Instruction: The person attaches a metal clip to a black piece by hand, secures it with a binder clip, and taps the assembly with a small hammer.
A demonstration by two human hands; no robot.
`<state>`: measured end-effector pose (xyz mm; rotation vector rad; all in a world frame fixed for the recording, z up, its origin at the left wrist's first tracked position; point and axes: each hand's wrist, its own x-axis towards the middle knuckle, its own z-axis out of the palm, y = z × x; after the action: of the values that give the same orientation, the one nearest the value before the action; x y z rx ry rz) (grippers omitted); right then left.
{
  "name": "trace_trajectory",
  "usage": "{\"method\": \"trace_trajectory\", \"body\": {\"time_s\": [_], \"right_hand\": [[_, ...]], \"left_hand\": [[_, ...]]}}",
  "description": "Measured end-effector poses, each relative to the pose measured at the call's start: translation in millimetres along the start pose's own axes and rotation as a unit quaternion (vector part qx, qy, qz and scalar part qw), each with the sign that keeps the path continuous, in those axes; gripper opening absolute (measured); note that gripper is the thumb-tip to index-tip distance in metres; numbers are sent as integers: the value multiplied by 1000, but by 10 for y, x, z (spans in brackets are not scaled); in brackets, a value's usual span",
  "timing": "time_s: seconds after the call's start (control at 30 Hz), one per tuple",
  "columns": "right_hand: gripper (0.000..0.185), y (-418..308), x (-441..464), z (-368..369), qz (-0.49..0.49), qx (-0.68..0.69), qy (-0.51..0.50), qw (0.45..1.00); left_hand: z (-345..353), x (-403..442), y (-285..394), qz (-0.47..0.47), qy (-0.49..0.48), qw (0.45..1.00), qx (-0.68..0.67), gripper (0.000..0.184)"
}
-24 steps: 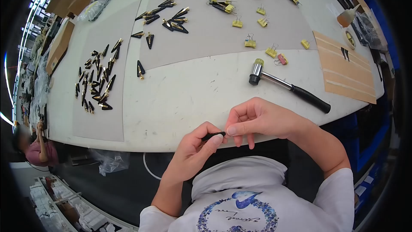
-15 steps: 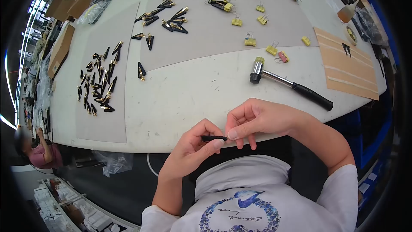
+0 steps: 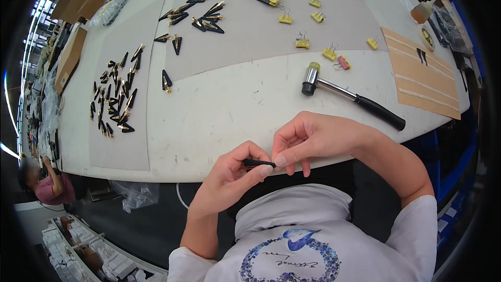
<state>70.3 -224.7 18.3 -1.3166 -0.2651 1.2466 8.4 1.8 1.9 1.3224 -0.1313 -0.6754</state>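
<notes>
Near the table's front edge, my left hand [image 3: 237, 169] is closed around a small black tapered piece [image 3: 255, 163], gripped between thumb and fingers. My right hand [image 3: 300, 146] pinches the piece's right end between thumb and index finger, with its other fingers curled or hanging below. The fingertips hide that end. Similar black pointed pieces with gold metal fittings [image 3: 125, 91] lie in a loose group at the left. Above my right hand rests a mallet [image 3: 339, 90] with a chrome head and black handle.
Yellow binder clips [image 3: 285, 19], some gripping black pieces, are spread over the grey mat [image 3: 235, 42]; one clip is pink [image 3: 343, 62]. At right lie a tan board [image 3: 422, 81] with pale strips, a tape roll [image 3: 427, 38] and an amber bottle [image 3: 421, 11]. Another person [image 3: 52, 185] sits far left.
The view has shifted slightly, so the tabletop things sit a little higher and further left. Both hands keep hold of the black piece, which now slants slightly down to the right.
</notes>
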Motion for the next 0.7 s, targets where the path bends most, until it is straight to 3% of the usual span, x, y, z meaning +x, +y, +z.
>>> {"method": "trace_trajectory", "body": {"time_s": [0.7], "right_hand": [[20, 25, 57, -11, -5, 34, -17, 999]], "left_hand": [[-16, 1, 13, 3, -8, 999, -31, 11]]}}
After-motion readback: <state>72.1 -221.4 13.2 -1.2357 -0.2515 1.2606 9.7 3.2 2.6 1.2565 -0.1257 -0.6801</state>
